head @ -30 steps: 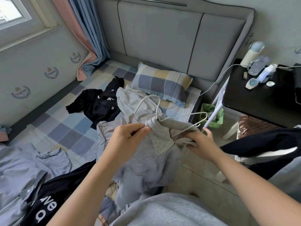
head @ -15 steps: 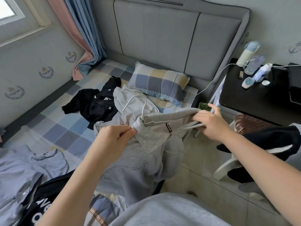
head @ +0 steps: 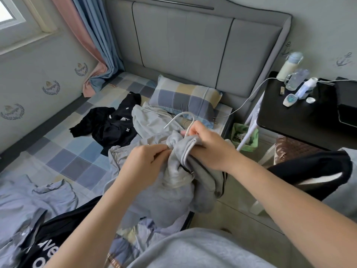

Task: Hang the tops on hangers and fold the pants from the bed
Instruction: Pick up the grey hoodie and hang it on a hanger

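I hold a grey top (head: 170, 192) over the bed's near right edge. A white hanger (head: 182, 118) pokes its hook out of the top's neck; the rest of the hanger is hidden inside the cloth. My left hand (head: 146, 165) pinches the neck fabric from the left. My right hand (head: 210, 147) grips the bunched collar and the hanger's stem from the right. On the bed lie a black garment (head: 112, 126), a light grey garment (head: 150, 122), a pale blue top (head: 29, 198) and a black garment with white letters (head: 48, 242).
A checked pillow (head: 185, 99) leans at the grey headboard (head: 193, 45). Right of the bed stands a black nightstand (head: 301, 117) with bottles and a cup, a white cable running to it. A green bin (head: 245, 136) sits on the floor. Dark clothes (head: 309, 171) hang at right.
My right hand has moved left from the stretched shoulder to the collar, bunching the grey top around the hanger's neck. The hook now stands up above both hands.
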The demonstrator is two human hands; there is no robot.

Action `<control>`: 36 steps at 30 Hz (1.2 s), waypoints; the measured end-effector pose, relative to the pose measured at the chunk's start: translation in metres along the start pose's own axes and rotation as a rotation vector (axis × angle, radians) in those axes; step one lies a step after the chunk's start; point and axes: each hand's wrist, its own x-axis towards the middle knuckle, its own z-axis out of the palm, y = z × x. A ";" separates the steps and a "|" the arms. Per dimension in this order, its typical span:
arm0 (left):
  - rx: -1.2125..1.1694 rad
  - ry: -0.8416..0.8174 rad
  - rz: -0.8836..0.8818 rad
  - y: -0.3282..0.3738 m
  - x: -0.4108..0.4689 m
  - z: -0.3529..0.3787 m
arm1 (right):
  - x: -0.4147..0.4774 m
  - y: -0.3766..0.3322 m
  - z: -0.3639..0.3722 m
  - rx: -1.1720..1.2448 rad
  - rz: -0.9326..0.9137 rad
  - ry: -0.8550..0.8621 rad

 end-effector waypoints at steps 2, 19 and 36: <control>0.006 -0.033 0.033 0.001 0.000 -0.002 | 0.002 -0.001 -0.002 0.010 0.037 -0.021; -0.063 0.271 -0.178 -0.027 0.004 -0.018 | -0.019 0.026 -0.021 0.170 0.075 -0.115; 0.098 0.208 0.102 -0.001 -0.017 -0.036 | -0.032 0.023 0.004 0.243 -0.167 0.285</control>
